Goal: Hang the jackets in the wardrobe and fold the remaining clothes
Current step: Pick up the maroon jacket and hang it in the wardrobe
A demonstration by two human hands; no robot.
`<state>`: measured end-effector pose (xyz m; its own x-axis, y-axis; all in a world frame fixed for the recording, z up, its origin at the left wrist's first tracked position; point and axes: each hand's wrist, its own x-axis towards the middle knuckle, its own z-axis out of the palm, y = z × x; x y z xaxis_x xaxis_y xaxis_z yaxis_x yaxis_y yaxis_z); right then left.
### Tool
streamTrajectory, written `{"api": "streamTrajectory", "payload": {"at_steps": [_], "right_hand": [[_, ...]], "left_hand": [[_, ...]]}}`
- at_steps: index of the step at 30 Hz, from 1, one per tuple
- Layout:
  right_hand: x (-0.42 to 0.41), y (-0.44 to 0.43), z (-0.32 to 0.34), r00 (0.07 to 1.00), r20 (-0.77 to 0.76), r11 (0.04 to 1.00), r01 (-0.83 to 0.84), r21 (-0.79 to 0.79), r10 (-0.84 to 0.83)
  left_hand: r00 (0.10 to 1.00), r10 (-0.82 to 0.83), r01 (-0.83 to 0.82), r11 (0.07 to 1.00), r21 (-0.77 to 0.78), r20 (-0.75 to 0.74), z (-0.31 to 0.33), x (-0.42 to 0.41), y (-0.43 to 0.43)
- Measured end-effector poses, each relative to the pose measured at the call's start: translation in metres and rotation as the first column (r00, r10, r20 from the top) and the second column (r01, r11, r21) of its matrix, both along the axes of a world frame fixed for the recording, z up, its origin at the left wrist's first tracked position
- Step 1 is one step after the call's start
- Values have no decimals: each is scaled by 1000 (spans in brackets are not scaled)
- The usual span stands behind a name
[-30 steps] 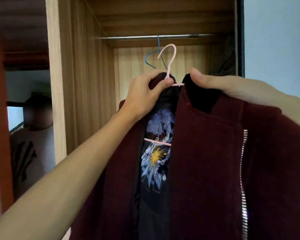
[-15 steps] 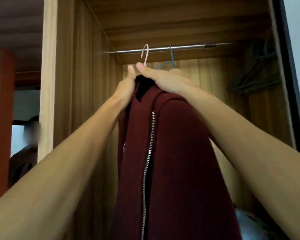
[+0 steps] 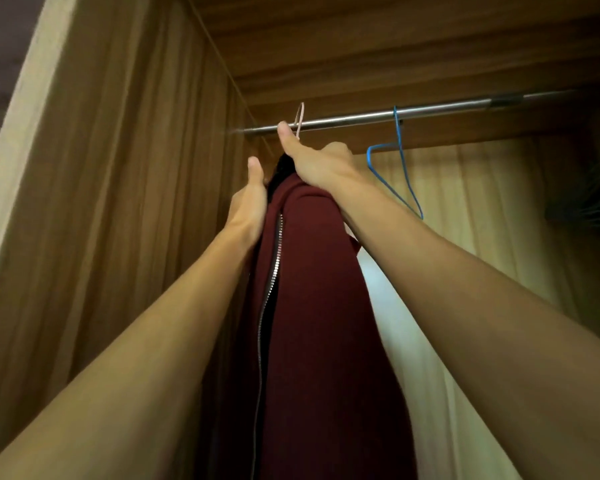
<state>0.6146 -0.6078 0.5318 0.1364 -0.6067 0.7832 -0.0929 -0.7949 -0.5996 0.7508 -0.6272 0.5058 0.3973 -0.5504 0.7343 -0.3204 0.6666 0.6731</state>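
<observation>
A dark red zip jacket hangs from a pink hanger, whose hook sits at the metal rail near the rail's left end inside the wooden wardrobe. My right hand grips the jacket's collar and the hanger neck just under the rail. My left hand presses flat against the jacket's left shoulder, thumb up. The hanger's body is hidden under the fabric. The silver zipper runs down the jacket's front.
An empty blue hanger hangs on the rail to the right of my hands. The wardrobe's left side panel stands close beside the jacket. Several dark hangers bunch at the far right. The back panel is pale wood.
I have moved in closer and lifted the jacket higher; the pink hook has risen from below the rail up to it. The jacket has turned edge-on and both hands stay at its collar.
</observation>
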Motion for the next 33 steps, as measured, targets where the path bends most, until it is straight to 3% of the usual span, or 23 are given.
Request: {"api": "streamTrajectory", "payload": {"at_steps": [8, 15, 20, 23, 30, 33], "right_hand": [[37, -70, 55, 990, 138, 1000, -1, 26, -2], [48, -88, 69, 995, 96, 1000, -20, -23, 22], [50, -96, 85, 999, 43, 999, 35, -34, -33], [51, -108, 89, 998, -29, 998, 57, 40, -56], [53, -99, 85, 933, -298, 979, 199, -38, -201], [49, -83, 88, 886, -434, 985, 167, -32, -164]], "left_hand": [[993, -72, 75, 997, -27, 96, 31, 17, -45], [987, -148, 156, 979, -132, 67, 48, 23, -71], [996, -42, 54, 988, -146, 79, 56, 22, -75], [992, 3, 12, 993, -114, 127, 52, 22, -76], [992, 18, -8, 997, -80, 123, 24, 19, -81], [991, 26, -18, 998, -60, 129, 19, 12, -67]]}}
